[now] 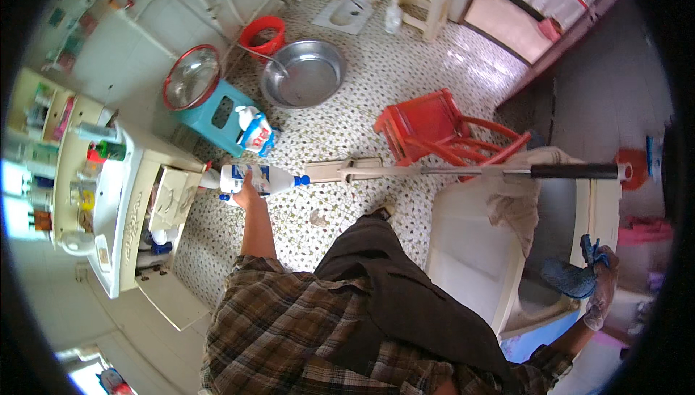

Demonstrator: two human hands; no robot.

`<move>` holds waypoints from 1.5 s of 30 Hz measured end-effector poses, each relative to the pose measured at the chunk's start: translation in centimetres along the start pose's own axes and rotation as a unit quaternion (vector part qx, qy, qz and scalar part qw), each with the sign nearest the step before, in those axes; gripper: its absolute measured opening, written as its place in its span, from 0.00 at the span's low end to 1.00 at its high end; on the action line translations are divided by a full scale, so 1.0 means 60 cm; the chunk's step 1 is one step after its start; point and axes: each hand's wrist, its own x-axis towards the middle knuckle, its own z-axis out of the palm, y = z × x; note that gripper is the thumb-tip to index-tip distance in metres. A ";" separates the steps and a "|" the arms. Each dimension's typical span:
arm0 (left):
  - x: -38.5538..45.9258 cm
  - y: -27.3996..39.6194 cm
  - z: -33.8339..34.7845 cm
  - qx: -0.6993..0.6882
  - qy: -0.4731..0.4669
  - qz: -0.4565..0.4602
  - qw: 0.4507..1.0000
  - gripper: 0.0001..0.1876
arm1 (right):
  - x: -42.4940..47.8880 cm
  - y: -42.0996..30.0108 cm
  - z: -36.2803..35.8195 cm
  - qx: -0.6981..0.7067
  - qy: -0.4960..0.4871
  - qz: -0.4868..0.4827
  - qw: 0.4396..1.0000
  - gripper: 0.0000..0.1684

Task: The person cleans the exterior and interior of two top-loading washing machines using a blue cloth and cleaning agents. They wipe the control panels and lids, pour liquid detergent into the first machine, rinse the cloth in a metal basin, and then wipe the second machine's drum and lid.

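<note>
My left hand point(248, 194) is around a white plastic bottle point(277, 179) with a blue cap and a printed label, held over the tiled floor. Behind it, partly hidden, a second blue-capped bottle point(227, 198) shows near the washbasin cabinet. On the far right, my right hand point(604, 281) wears a clear plastic glove and grips a blue cloth point(570, 278) by the tub's edge. The cloth hangs down over the inside of the tub point(472, 243). A beige cloth point(513, 205) drapes beside a long-handled flat mop point(434, 170).
A red chair point(423, 123) stands ahead. Further left are a metal basin point(304, 77), a red bucket point(263, 37) and a teal stool point(217, 118) bearing a red-rimmed basin point(193, 77). The washbasin cabinet point(146, 199) has open doors. A squat toilet point(345, 13) lies at the back.
</note>
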 end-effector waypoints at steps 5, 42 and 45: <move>0.066 0.037 -0.059 -0.163 -0.057 -0.006 0.985 0.27 | -0.015 -0.090 0.166 -0.051 -0.093 -0.131 0.986 0.25; 0.467 0.204 -0.019 -0.165 -0.175 -0.122 0.963 0.30 | 0.462 -0.366 1.179 0.178 -0.103 -0.153 0.967 0.21; 0.408 0.254 0.058 -0.162 -0.127 -0.092 0.974 0.26 | 0.457 -0.434 1.271 0.062 -0.112 -0.070 0.989 0.19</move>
